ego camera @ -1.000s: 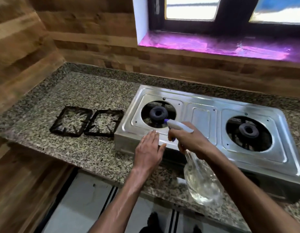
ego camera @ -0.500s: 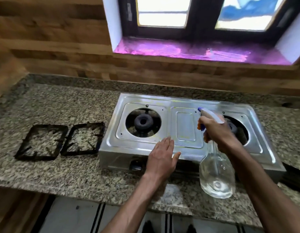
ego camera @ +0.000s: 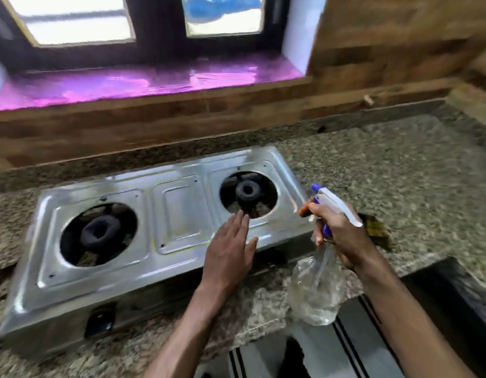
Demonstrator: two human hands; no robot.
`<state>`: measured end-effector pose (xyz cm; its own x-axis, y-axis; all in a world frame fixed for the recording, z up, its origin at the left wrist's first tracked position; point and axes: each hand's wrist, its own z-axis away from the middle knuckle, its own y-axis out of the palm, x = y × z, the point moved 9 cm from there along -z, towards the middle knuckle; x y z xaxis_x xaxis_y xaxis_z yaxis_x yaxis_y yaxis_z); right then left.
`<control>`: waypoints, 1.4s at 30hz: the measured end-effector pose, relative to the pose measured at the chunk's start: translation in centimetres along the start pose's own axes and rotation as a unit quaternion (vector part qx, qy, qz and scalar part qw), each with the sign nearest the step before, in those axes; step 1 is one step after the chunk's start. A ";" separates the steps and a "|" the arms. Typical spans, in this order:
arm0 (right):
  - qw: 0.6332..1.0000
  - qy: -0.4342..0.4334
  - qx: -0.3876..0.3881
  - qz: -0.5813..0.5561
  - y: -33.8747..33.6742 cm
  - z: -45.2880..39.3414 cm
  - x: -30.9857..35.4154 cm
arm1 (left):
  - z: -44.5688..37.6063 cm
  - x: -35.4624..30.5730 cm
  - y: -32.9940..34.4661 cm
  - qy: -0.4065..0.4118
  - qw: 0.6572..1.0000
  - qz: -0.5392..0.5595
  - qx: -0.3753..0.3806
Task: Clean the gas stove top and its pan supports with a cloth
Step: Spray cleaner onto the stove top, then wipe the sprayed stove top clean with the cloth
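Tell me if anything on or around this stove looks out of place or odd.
The stove top has no pan supports on it: both burners sit bare. A dark, brownish clump lies on the counter right of the stove, too blurred to identify. No cloth shows; the right hand grips a spray bottle.

Speckled granite countertop (ego camera: 386, 165), wood-panelled wall (ego camera: 386, 31), purple-lit window sill (ego camera: 113, 85), striped floor (ego camera: 351, 345)
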<state>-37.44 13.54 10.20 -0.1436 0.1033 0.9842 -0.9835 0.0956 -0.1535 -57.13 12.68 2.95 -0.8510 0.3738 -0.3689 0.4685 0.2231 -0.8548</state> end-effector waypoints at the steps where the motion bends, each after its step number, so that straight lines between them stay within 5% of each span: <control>1: 1.000 -0.004 -0.008 -0.003 -2.6 0.0 -0.3 | -1.1 -2.1 0.3 0.014 1.000 0.013 -0.010; 7: 0.996 -0.046 -0.068 0.025 -17.2 -1.9 -1.9 | -7.3 -14.7 4.9 0.076 0.994 0.079 -0.025; 13: 0.986 -0.050 -0.156 0.041 -29.6 -6.6 -5.5 | -11.3 -23.6 16.0 0.091 0.988 0.066 0.106; 20: 0.971 -0.098 -0.218 0.009 -37.3 -12.0 -7.5 | -12.7 -23.0 25.0 0.002 0.960 -0.021 0.278; 29: 0.974 -0.065 -0.216 -0.030 -41.0 -16.7 -12.3 | -15.4 -20.7 29.5 -0.013 0.933 -0.110 0.343; 36: 0.921 0.002 -0.389 -0.024 -39.3 -9.1 -16.4 | -16.8 -20.6 30.0 -0.011 0.945 -0.129 0.302; 40: 0.983 0.044 -0.121 0.130 -31.2 -9.8 -19.2 | -17.3 -20.6 29.2 -0.011 0.945 -0.096 0.312; 42: 0.971 0.022 0.019 0.239 -28.0 -11.5 -19.7 | -17.6 -21.0 28.5 0.007 0.943 -0.070 0.327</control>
<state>-5.83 20.22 -5.93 -0.5805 0.1699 0.7963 -0.8090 -0.0094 -0.5877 -21.73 26.98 -7.23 -0.8886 0.3943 -0.2344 0.1018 -0.3289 -0.9389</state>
